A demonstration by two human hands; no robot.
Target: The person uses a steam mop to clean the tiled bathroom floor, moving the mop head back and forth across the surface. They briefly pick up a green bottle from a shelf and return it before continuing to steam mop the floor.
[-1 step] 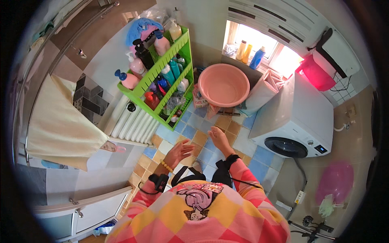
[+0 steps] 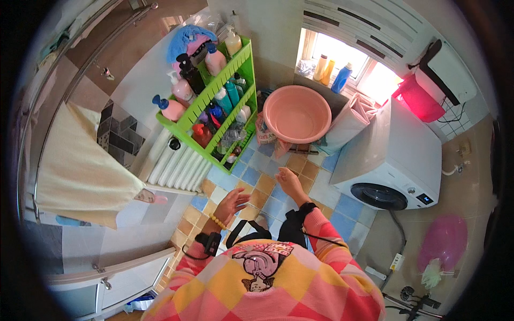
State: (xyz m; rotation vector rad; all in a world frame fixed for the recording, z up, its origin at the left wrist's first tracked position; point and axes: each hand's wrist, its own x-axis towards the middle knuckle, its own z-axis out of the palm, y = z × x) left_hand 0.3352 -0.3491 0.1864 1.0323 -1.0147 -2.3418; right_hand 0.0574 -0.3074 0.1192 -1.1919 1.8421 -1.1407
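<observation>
I stand on a blue and tan tiled floor [image 2: 266, 184] with both arms stretched forward. My left hand [image 2: 231, 206] hovers over the tiles with its fingers spread and nothing in it; a bead bracelet circles the wrist. My right hand [image 2: 289, 182] reaches further ahead, palm down and loosely open, and holds nothing. It is nearest to a round pink basin [image 2: 297, 113] that stands tilted against the wall below the window. Neither hand touches anything.
A green shelf rack [image 2: 243, 69] full of bottles leans at the left, above a white radiator [image 2: 176, 166]. A white washing machine [image 2: 396, 155] stands at the right, a rolled mat [image 2: 348, 123] beside it. A cream towel [image 2: 80, 171] hangs left. Bottles [image 2: 332, 69] line the window sill.
</observation>
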